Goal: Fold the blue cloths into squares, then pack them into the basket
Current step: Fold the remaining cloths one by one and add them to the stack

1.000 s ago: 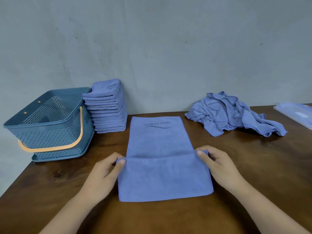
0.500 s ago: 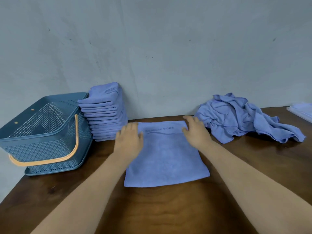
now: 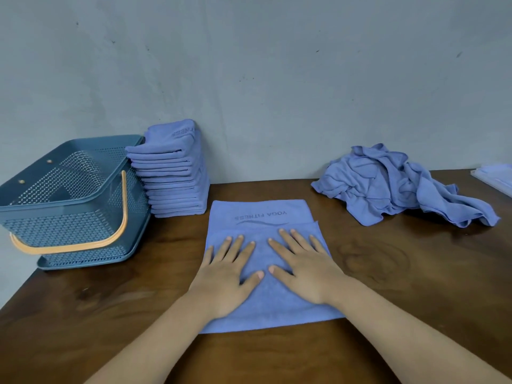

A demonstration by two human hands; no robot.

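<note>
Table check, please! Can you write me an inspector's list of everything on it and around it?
Surface: wooden table, brown and glossy.
Job's things: half-folded cloth lies flat in the middle, its printed strip showing at the far end; stack of folded cloths stands against the wall; crumpled pile at the far right; basket at the left, handle down, no cloth seen inside.
Clutter: pale flat plastic thing, cut off by the right edge.
Grips: left hand and right hand press flat on the half-folded cloth, fingers straight.
Cables: nothing seen.
Surroundings: plain grey wall behind.
</note>
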